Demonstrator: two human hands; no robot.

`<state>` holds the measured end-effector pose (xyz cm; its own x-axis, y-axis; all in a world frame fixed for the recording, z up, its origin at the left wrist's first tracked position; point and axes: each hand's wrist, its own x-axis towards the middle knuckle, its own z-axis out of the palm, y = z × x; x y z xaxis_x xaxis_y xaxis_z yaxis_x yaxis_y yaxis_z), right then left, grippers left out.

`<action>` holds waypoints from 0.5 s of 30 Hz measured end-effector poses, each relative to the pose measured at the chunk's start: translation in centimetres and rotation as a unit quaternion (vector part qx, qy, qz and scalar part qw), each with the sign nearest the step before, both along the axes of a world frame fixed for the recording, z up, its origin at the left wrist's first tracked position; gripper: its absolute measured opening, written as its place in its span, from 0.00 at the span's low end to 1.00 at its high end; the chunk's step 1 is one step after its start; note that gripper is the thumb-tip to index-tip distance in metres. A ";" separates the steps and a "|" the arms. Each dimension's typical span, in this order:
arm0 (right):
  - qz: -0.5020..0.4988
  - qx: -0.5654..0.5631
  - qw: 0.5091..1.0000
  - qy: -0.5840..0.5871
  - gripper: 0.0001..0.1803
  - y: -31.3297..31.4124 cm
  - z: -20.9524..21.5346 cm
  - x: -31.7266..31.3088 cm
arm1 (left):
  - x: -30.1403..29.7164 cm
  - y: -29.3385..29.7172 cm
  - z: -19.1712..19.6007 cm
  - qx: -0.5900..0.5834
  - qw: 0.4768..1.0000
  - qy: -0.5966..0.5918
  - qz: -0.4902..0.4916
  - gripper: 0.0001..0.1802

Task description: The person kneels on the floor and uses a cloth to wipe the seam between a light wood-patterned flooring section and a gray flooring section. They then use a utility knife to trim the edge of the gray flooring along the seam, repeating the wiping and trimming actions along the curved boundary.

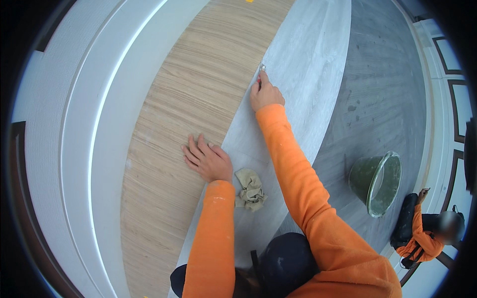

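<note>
My right hand (268, 94) is closed around a small tool (263, 67) with a red part and a shiny tip. Its exact kind is too small to make out. The tip rests along the seam between a tan wood-grain floor sheet (194, 79) and a pale grey wood-grain sheet (308, 59). Nearer to me, my left hand (211, 163) lies on the tan sheet, fingers spread, with its heel by the seam. Just right of that hand, a crumpled beige cloth (251, 191) sits on the grey sheet.
A green bucket (358, 179) stands on the dark grey floor (367, 109) at right. Beyond it, another person (425, 238) in an orange top is at the lower right. A white wall (79, 129) runs along the left. My dark-clad knee (288, 258) is at the bottom.
</note>
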<state>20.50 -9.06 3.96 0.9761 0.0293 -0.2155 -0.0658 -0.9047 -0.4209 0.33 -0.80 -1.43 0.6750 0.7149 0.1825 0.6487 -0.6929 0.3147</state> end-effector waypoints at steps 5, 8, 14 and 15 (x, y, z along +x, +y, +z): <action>0.009 -0.003 0.999 -0.036 0.27 0.0 -0.5 0.3 | 0.1 0.0 -0.1 0.001 1.000 -0.002 0.004 0.24; 0.010 0.019 1.000 -0.007 0.26 0.0 -0.7 0.3 | 0.1 0.0 0.0 0.007 1.000 -0.009 0.001 0.24; 0.008 0.001 1.000 -0.023 0.28 0.0 -0.4 0.6 | 0.2 0.0 0.1 0.005 1.000 -0.007 0.001 0.24; 0.003 0.003 1.000 -0.009 0.28 0.1 -0.3 0.7 | 0.2 0.1 0.1 0.005 1.000 -0.006 0.001 0.24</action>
<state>21.16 -8.99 3.63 0.9795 0.0369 -0.1978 -0.0522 -0.9029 -0.4267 0.56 -0.74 -1.31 0.6717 0.7139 0.1982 0.6459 -0.6953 0.3153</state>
